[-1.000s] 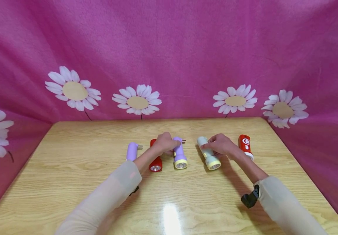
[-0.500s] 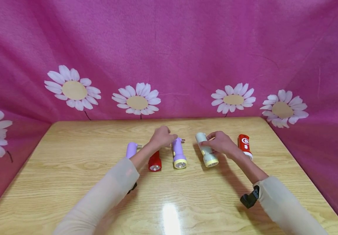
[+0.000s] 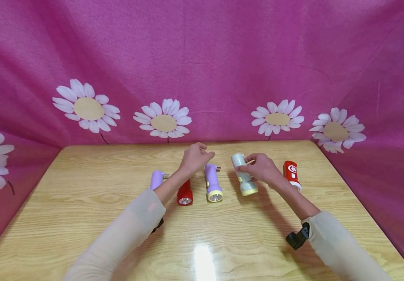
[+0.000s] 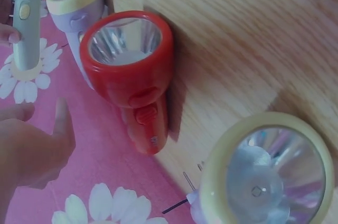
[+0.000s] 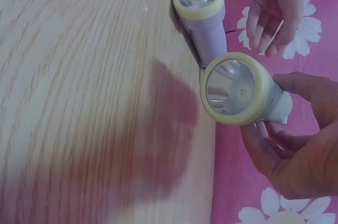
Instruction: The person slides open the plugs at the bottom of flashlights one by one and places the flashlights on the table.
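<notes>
My right hand [image 3: 263,169] grips a pale grey-green flashlight [image 3: 246,189] with a yellow rim, thumb on one side and fingers on the other. In the right wrist view the lens [image 5: 235,91] of this flashlight faces the camera, held off the table. My left hand [image 3: 194,160] hovers with nothing in it, fingers loosely extended, just behind a purple flashlight [image 3: 213,181] with prongs at its side. Partly behind the left wrist lies a red flashlight [image 3: 185,194]. Another purple flashlight [image 3: 157,179] sits left of it, its front end hidden by the forearm.
A red-and-white flashlight [image 3: 291,174] lies at the right, beyond the right forearm. The wooden table [image 3: 93,171] ends at a pink cloth [image 3: 219,70] with daisies, which rises behind it and along both sides.
My right hand has lifted the pale flashlight off the table and tilted it more upright. The left hand has drawn away from the middle purple flashlight, up and toward the back.
</notes>
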`<state>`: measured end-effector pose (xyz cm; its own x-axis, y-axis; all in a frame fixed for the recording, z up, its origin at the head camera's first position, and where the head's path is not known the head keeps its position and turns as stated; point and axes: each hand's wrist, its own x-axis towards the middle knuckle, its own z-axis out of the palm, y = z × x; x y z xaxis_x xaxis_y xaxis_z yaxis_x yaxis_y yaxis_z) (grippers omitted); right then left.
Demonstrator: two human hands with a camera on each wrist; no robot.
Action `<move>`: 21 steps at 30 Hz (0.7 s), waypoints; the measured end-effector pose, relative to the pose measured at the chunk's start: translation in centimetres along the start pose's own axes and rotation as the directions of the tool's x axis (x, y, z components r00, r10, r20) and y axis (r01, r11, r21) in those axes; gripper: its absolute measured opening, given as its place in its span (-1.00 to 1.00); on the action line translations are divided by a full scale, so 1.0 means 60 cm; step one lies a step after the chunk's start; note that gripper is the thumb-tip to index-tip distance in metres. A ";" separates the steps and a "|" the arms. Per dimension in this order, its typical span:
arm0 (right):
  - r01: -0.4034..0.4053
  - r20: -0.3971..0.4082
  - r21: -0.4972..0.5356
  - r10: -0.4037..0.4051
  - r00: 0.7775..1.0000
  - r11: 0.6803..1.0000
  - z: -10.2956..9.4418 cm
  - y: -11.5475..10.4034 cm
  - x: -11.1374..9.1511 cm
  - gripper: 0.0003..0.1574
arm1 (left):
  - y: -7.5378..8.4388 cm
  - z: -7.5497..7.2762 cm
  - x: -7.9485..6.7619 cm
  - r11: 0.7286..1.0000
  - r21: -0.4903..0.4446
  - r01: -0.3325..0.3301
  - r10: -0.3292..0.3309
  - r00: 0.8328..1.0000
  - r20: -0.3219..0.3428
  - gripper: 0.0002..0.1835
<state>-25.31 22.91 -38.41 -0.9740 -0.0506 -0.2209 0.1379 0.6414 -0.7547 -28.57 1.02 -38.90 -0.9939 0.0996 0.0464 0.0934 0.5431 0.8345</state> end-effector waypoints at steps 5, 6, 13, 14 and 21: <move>0.017 -0.037 -0.002 -0.018 0.999 1.000 0.000 -0.010 -0.005 -0.36 | 0.011 0.002 -0.004 0.993 -0.119 -0.019 0.018 1.000 -0.006 -0.60; 0.028 -0.042 -0.002 -0.028 0.999 1.000 0.000 -0.013 -0.006 -0.35 | 0.012 0.003 -0.004 0.989 -0.147 -0.020 0.020 1.000 -0.003 -0.60; 0.057 -0.083 0.016 -0.055 0.995 0.998 0.003 -0.026 -0.019 -0.35 | 0.019 0.012 -0.009 0.955 -0.296 -0.027 0.039 0.999 0.034 -0.62; 0.065 -0.088 0.018 -0.063 0.994 0.998 0.003 -0.028 -0.020 -0.35 | 0.021 0.013 -0.010 0.949 -0.314 -0.029 0.042 0.998 0.037 -0.62; 0.100 -0.107 0.058 -0.094 0.990 0.993 0.007 -0.037 -0.032 -0.33 | 0.033 0.019 -0.021 0.908 -0.418 -0.023 0.059 0.996 0.074 -0.61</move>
<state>-23.67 21.26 -36.55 -0.9962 -0.0284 -0.0820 0.0497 0.5878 -0.8075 -27.06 2.89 -37.93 -0.9798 0.1926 0.0547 0.0831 0.1428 0.9863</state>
